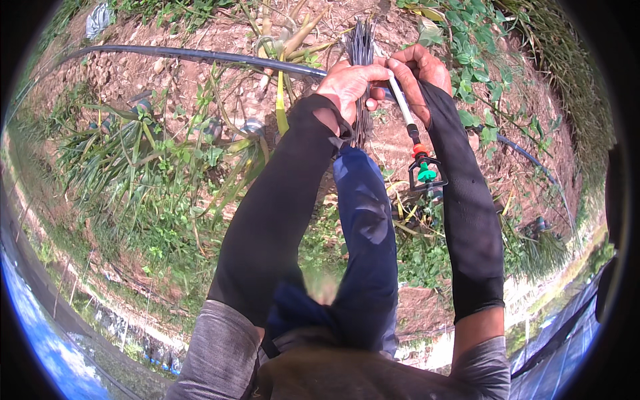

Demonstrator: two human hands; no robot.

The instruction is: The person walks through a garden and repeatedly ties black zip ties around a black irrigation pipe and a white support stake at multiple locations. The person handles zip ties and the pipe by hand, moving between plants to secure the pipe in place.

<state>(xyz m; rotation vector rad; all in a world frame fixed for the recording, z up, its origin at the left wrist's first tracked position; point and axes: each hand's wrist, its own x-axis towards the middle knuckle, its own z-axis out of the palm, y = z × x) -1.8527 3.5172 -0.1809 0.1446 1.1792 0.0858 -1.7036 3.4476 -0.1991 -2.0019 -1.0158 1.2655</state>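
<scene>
My left hand (343,90) is closed round a bundle of thin dark strands (360,39), its thumb reaching across to the upper end of a white tube (401,100). My right hand (421,75) has its fingers bent at that same end, pinching the tube. The tube hangs down to a small sprinkler head (426,171) with a black frame, orange ring and green centre, beside my right forearm. The bundle continues downward behind my left hand, over my navy-trousered leg (363,220). Some fingertips are hidden by the bundle and tube.
A black hose (220,55) crosses the dry soil behind my hands and continues down the right. Grassy plants (133,153) grow at the left, leafy vines (467,60) at upper right. A pale plastic scrap (99,21) lies at upper left.
</scene>
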